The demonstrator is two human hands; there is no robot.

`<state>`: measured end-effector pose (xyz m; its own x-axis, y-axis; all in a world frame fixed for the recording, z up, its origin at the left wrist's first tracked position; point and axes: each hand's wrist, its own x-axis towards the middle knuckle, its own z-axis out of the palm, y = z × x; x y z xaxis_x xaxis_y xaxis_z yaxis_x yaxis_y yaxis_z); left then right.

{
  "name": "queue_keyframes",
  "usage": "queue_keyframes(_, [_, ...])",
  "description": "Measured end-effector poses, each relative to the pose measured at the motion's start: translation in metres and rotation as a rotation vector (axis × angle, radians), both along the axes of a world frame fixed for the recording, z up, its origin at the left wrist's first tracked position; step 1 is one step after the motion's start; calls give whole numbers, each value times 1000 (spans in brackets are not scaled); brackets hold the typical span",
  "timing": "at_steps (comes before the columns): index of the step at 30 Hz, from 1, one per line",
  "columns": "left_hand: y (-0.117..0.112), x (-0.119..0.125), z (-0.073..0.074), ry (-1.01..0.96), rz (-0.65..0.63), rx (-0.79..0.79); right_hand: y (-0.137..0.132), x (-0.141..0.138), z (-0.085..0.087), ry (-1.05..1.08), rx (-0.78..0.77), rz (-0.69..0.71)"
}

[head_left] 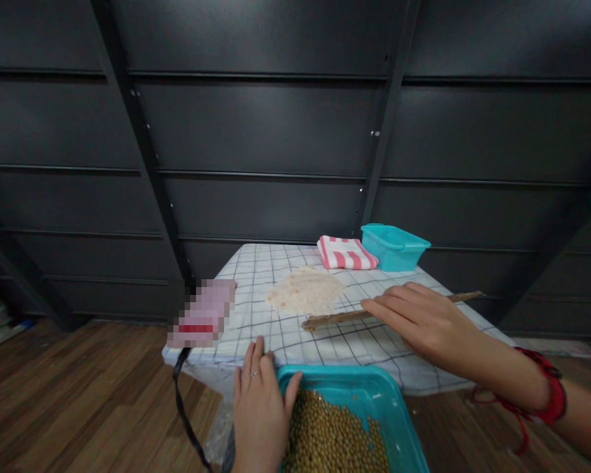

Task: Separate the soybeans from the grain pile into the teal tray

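My right hand (426, 322) reaches over a thin wooden stick (342, 317) from above, its fingers lying across the middle. The stick slants over the checked cloth, and part of it is hidden under the hand. At the left rim of a teal plastic tub (369, 373) is my left hand (262, 401), with the thumb on the rim and the other fingers outside it. Many small greenish-brown beans (332, 433) fill much of this tub. Beyond the stick, a pale, flour-like powder (306, 290) is spread in a thin patch.
A white checked cloth (256, 315) covers the table. A folded pink-and-white striped towel (347, 253) lies at the back beside a second teal tub (396, 249). A blurred pink object (204, 312) with a black strap sits at the left edge. Dark panels stand behind.
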<state>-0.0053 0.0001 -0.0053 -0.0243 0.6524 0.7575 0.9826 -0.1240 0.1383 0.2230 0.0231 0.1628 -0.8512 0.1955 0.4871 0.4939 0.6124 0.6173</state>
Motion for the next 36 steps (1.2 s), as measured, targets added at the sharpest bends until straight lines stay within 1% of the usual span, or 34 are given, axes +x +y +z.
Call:
queue_keyframes(4, [0,0,-1,-12,-9,-5,-5,1,0,9,-16,3])
queue_keyframes(8, [1,0,-2,-13,-2,-2,-4,7,2,36,-29,1])
queue_keyframes(14, [1,1,-2,18,7,25,8,20,3,59,88,-82])
queue_keyframes(18, [0,1,-1,13,6,10,11,26,-1,25,74,-96])
queue_keyframes(25, [0,1,-2,-11,-4,5,6,32,-6,22,61,-135])
queue_keyframes(31, [0,1,-1,-11,-14,7,0,33,-5,30,30,-101])
queue_keyframes(36, [0,1,-1,-26,-26,2,-12,33,-3,34,51,-102])
